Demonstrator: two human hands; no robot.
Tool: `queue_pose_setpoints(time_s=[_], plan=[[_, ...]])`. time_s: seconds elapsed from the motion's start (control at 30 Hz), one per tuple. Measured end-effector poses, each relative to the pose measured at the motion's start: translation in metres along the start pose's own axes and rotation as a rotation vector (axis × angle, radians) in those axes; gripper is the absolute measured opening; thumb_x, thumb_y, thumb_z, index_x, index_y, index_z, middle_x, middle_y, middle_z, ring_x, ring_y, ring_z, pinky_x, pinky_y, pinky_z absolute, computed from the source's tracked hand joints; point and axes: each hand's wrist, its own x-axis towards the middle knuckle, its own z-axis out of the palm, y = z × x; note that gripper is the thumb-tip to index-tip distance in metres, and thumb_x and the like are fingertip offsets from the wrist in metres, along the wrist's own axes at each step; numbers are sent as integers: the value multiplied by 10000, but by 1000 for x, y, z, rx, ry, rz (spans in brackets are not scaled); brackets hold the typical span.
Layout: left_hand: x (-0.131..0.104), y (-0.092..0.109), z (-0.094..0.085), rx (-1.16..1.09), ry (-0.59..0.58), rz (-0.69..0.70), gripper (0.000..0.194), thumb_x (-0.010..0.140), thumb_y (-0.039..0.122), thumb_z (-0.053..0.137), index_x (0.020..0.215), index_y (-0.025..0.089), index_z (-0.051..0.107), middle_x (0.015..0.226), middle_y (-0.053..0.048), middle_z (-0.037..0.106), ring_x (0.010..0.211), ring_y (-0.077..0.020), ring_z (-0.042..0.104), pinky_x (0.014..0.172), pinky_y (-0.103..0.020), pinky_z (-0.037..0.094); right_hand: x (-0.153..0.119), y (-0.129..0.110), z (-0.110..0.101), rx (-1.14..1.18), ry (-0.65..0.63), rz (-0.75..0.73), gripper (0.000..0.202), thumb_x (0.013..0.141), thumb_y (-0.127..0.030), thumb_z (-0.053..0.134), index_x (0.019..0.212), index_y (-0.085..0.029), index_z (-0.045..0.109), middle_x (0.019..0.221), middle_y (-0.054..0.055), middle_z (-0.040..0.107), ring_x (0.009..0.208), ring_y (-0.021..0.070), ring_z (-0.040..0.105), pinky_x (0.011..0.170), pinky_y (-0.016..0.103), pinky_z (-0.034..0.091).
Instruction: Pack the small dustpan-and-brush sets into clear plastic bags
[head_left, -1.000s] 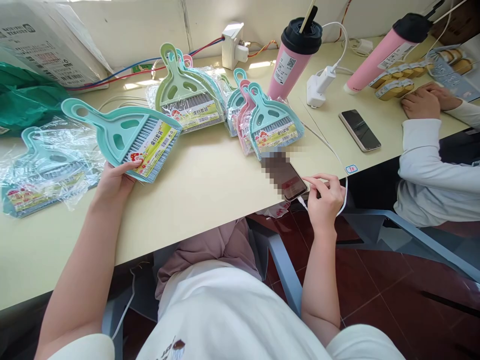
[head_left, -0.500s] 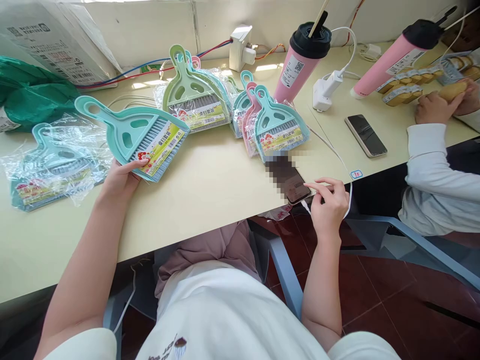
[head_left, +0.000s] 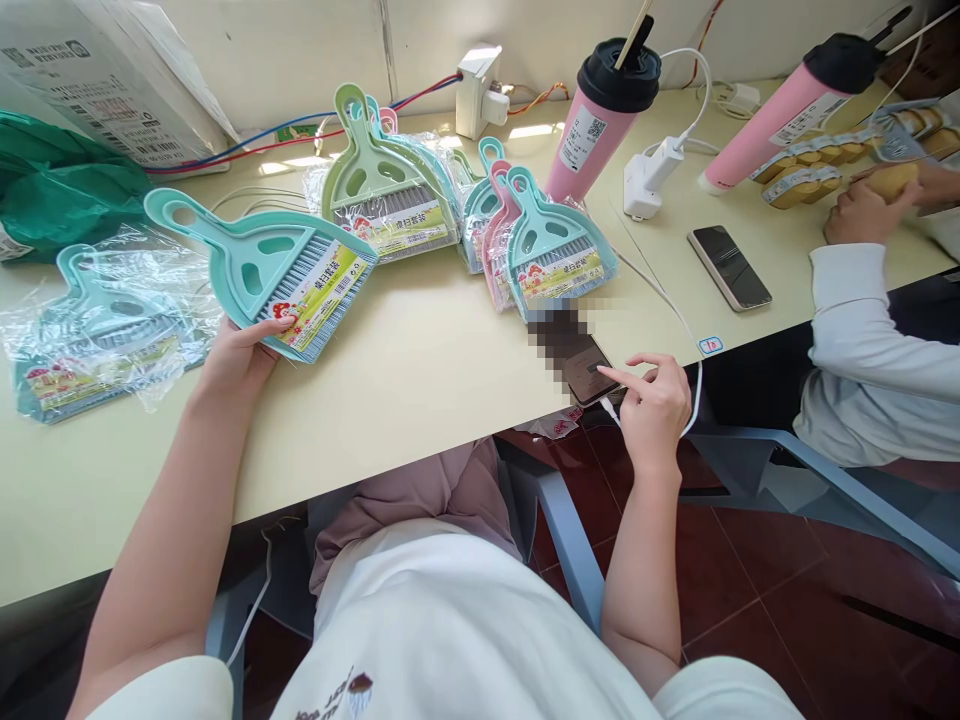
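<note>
My left hand (head_left: 244,352) grips a turquoise dustpan and brush set (head_left: 277,275) by its lower edge, thumb on the yellow label, tilted with its handle to the upper left. Over at the table's front edge my right hand (head_left: 654,405) has its index finger stretched out onto the screen of a phone (head_left: 589,370) with a white cable plugged in. The phone's far part is blurred out. Behind it lie turquoise and pink dustpan sets (head_left: 559,250) in clear wrap. A green wrapped set (head_left: 386,190) sits further back, and another turquoise one (head_left: 112,330) at the left.
Two pink cups (head_left: 592,130) with black lids stand toward the wall, near a white charger (head_left: 651,180). A second phone (head_left: 729,268) lies at the right. A co-worker's hand (head_left: 862,210) holds a yellowish object beside packed rolls. A green bag (head_left: 67,190) sits far left.
My right index finger has moved a little left and further over the phone screen. The co-worker's hands have shifted slightly. My left hand keeps the dustpan set in place.
</note>
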Motion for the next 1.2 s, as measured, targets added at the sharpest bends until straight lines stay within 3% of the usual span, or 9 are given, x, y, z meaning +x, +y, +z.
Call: queue_pose_setpoints(time_s=[0.33, 0.47, 0.57, 0.63, 0.7, 0.97, 1.2], plan=[[-3, 2, 2, 31, 0, -15, 842, 620, 79, 880, 1381, 255, 564, 1226, -68, 787, 1207, -301, 729, 860, -339, 705, 0, 0, -2, 66, 10, 43, 515, 924, -80, 400, 1136, -280, 825, 1049, 116, 608, 824, 226, 554, 900, 437, 506], [-4, 3, 4, 32, -6, -10, 836, 618, 79, 881, 1374, 260, 572, 1231, -60, 786, 1193, -298, 736, 868, -350, 706, 0, 1, -4, 80, -19, 59, 468, 1000, -192, 380, 1209, -277, 790, 1128, 134, 619, 924, 260, 605, 937, 458, 510], [-4, 4, 4, 37, -7, -9, 801, 618, 79, 880, 1346, 249, 594, 1235, -60, 785, 1184, -295, 739, 871, -353, 706, -1, -2, -5, 43, -99, 67, 494, 1045, -417, 426, 1490, -275, 586, 1367, 164, 602, 1200, 343, 593, 1033, 523, 476], [-4, 4, 4, 39, -10, -7, 775, 616, 77, 879, 1324, 239, 610, 1238, -60, 784, 1191, -297, 736, 883, -360, 705, -2, -6, -3, 22, -191, 74, 690, 1028, -565, 451, 1634, -251, 351, 1505, 187, 544, 1348, 382, 527, 1078, 567, 442], [-5, 4, 4, 41, -11, -6, 750, 617, 77, 879, 1305, 229, 622, 1240, -62, 783, 1200, -300, 732, 899, -368, 703, -4, -12, -1, 13, -276, 74, 821, 999, -649, 475, 1661, -224, 241, 1542, 204, 528, 1397, 391, 502, 1101, 579, 419], [-6, 4, 5, 46, -10, -13, 726, 623, 86, 875, 1290, 220, 620, 1256, -70, 776, 1220, -303, 721, 951, -392, 685, -13, -35, -14, -54, -328, 0, 744, 969, -600, 581, 1573, -212, 385, 1393, 187, 652, 1250, 365, 605, 1083, 526, 403], [-3, 2, 4, 41, -27, 0, 794, 587, 101, 891, 1306, 250, 590, 1206, -64, 785, 1240, -341, 707, 994, -465, 666, -39, -86, -25, -56, -371, -90, 732, 994, -558, 582, 1610, -224, 371, 1375, 200, 654, 1174, 367, 623, 994, 492, 450]])
